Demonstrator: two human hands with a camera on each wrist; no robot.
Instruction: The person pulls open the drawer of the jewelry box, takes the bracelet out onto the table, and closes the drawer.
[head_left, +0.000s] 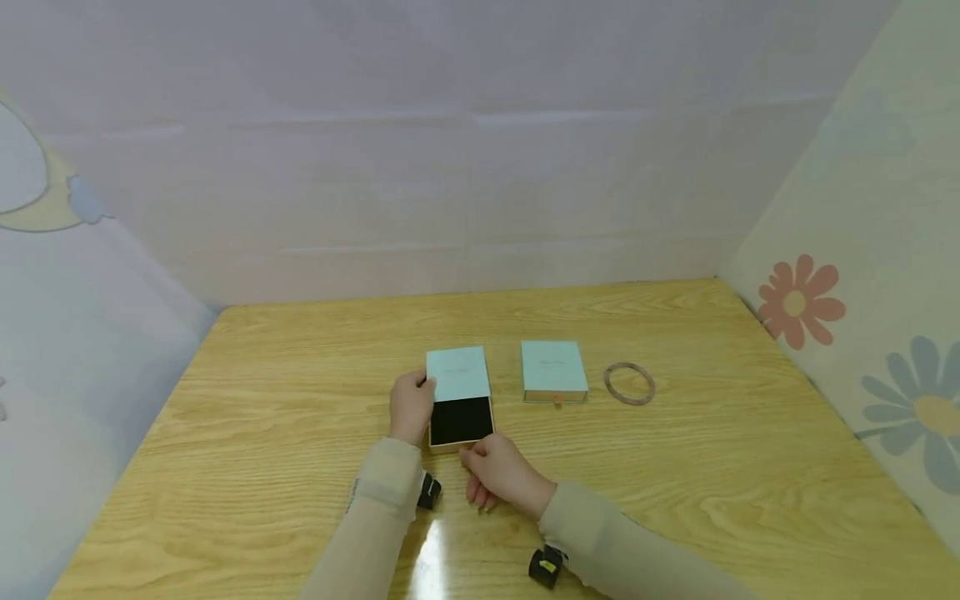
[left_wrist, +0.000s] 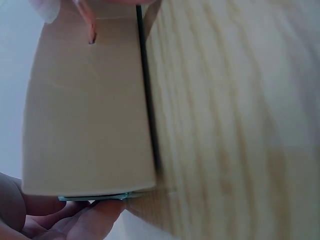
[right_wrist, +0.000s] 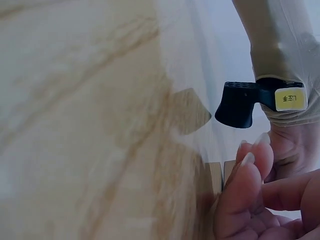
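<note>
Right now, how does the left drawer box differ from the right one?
The left drawer box is slid open, showing its black interior; the right drawer box is closed. The left hand grips the left one and the right hand pinches its orange pull; neither hand touches the right one, which lies beside the bangle. Both are pale turquoise on top.

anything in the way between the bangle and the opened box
Yes, the closed box. In the head view it lies between the bangle and the opened box, so a straight slide would likely meet it. Nothing visible covers the opened box's dark interior.
</note>
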